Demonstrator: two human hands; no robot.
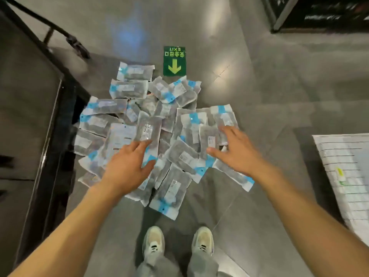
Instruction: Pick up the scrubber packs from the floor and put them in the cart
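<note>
A heap of several scrubber packs [159, 124], grey pads in clear bags with blue-and-white headers, lies on the grey floor in front of my feet. My left hand [129, 164] reaches down over the near left part of the heap, fingers straight and spread, holding nothing. My right hand [237, 150] hovers over the right part of the heap, fingers also extended, empty. The black cart [50, 136] stands at the left, its frame edge right beside the heap; its grey deck fills the left side of the view.
A green exit sign [174, 60] with a yellow arrow is stuck on the floor just beyond the heap. A white lined sheet or box [345, 172] lies at the right edge. A dark shelf base [319, 15] stands at the top right. My two shoes [177, 242] stand below the heap.
</note>
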